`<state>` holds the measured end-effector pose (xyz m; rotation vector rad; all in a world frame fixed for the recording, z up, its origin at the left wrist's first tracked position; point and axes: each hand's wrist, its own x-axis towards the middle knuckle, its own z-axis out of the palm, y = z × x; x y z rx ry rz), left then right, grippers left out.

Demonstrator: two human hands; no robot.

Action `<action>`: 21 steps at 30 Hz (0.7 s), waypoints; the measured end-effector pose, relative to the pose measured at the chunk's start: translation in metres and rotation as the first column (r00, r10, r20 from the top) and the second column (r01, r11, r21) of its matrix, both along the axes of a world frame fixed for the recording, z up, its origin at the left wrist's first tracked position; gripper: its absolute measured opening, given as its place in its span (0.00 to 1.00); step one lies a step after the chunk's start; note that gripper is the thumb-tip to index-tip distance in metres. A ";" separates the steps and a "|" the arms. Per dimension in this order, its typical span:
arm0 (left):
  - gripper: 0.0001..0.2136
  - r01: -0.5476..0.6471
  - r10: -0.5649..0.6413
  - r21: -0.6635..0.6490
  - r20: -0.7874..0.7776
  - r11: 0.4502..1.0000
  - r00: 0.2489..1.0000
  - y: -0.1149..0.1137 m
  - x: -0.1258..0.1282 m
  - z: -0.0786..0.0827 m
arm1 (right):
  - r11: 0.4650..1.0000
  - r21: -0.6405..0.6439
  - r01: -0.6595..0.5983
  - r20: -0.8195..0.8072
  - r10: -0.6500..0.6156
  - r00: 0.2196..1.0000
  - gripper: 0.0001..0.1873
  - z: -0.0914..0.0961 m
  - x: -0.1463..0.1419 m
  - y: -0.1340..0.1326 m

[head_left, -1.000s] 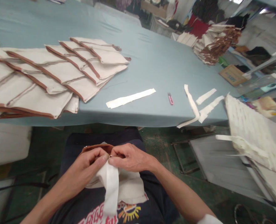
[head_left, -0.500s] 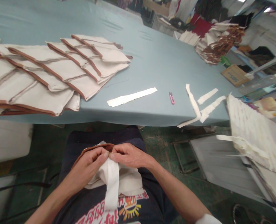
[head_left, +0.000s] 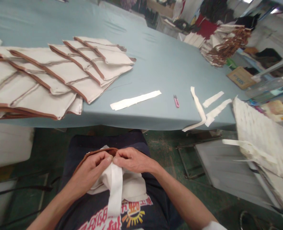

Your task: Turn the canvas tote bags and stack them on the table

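While cloth bag (head_left: 131, 188) rests on lap, below near edge of table (head_left: 155, 64), left hand (head_left: 91, 169) and right hand (head_left: 131, 159) meet fingertip to fingertip, both pinching brown-trimmed rim at white strap (head_left: 114, 191). Strap hangs down over bag. Overlapped bags (head_left: 48, 76) at table's left near edge; pink snips (head_left: 176, 101) toward right near corner.

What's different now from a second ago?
Hardly anything. The left hand and right hand keep pinching the brown-edged cream bag and its white strap on the lap; nothing was taken up or let go. The stacked bags, loose strip and pink clipper on the table lie as before.
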<state>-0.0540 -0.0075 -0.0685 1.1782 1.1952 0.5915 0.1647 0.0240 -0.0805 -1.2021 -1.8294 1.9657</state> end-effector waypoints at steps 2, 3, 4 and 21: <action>0.27 -0.003 0.003 -0.004 -0.002 1.000 1.000 0.000 -0.001 -0.002 | 1.000 -0.001 -0.002 0.004 0.002 1.000 0.21 0.001 0.000 0.000; 0.27 -0.004 0.004 -0.006 -0.003 1.000 1.000 -0.001 -0.001 -0.002 | 1.000 -0.001 -0.003 0.005 0.003 1.000 0.21 0.001 0.000 0.000; 0.27 -0.004 0.004 -0.008 -0.003 1.000 1.000 -0.001 -0.001 -0.003 | 1.000 -0.002 -0.004 0.006 0.004 1.000 0.21 0.001 0.000 0.000; 0.27 -0.008 0.010 -0.069 0.031 0.998 0.999 0.000 0.001 0.000 | 1.000 -0.011 -0.021 0.015 0.021 1.000 0.22 0.002 -0.001 0.001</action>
